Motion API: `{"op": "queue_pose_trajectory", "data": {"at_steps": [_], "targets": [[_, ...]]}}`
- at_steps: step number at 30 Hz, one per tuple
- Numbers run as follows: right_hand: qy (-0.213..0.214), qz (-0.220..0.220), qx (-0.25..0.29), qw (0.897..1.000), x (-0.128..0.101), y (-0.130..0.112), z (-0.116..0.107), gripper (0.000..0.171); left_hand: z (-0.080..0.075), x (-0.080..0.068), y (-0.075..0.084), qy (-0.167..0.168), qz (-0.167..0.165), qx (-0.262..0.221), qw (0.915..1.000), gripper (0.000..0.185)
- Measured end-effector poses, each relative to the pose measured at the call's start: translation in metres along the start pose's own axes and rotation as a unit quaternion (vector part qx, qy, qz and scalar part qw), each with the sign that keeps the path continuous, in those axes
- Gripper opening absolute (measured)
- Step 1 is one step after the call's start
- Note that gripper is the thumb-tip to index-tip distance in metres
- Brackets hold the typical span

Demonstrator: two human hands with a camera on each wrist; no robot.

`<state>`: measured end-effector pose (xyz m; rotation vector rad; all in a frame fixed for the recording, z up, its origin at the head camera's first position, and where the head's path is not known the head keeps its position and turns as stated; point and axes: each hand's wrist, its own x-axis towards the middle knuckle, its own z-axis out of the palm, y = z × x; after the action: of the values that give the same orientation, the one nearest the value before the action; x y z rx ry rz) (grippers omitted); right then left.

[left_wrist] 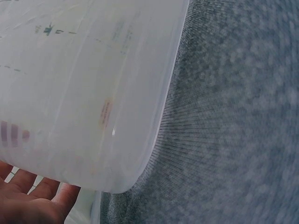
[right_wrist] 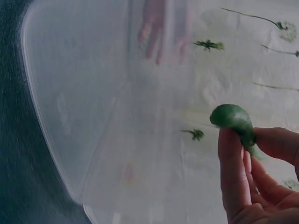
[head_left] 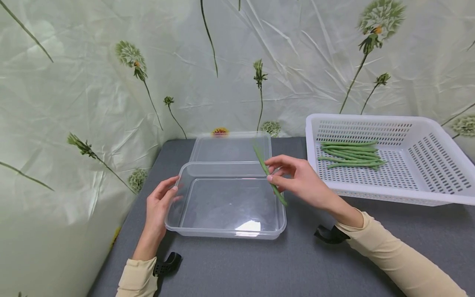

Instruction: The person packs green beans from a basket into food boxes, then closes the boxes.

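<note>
The right hand (head_left: pixel 302 181) pinches a green bean (head_left: pixel 270 175) between thumb and fingers (right_wrist: pixel 236 163), the bean slanting from about 11 o'clock down to 5 o'clock over the right edge of a clear plastic container (head_left: pixel 226 206). The left hand (head_left: pixel 159 202) rests against the container's left wall at 9 o'clock, its fingers straight and slightly apart. The container sits on the grey table (head_left: pixel 289 264). Just behind it, at 12 o'clock, lies a clear lid (head_left: pixel 230 146). At 2 o'clock from the container stands a white perforated basket (head_left: pixel 426 165) holding a small heap of green beans (head_left: pixel 350 156). A flower-printed sheet (head_left: pixel 92 82) hangs behind the table.
</note>
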<state>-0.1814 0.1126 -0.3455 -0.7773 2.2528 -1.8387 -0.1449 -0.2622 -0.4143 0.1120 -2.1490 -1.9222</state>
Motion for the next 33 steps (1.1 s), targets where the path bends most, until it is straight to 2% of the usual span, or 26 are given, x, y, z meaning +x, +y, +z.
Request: {"op": "queue_pose_trajectory", "data": {"at_steps": [7, 17, 25, 33], "targets": [[-0.029, 0.018, -0.057, 0.998, 0.011, 0.009, 0.024, 0.029, -0.001, 0.0, 0.0, -0.001, 0.0, 0.004, 1.0, 0.034], [-0.09, 0.05, -0.096, 0.99, 0.025, 0.016, 0.052, 0.026, -0.001, -0.001, 0.001, -0.002, -0.005, 0.008, 1.0, 0.034], [-0.105, 0.056, -0.115, 0.986, 0.027, 0.02, 0.054, 0.027, -0.001, -0.001, 0.001, 0.001, -0.004, 0.008, 1.0, 0.034], [-0.095, 0.023, -0.148, 0.984, 0.025, 0.023, 0.054, 0.022, -0.001, -0.001, 0.0, 0.002, -0.005, 0.008, 0.9999, 0.034]]}}
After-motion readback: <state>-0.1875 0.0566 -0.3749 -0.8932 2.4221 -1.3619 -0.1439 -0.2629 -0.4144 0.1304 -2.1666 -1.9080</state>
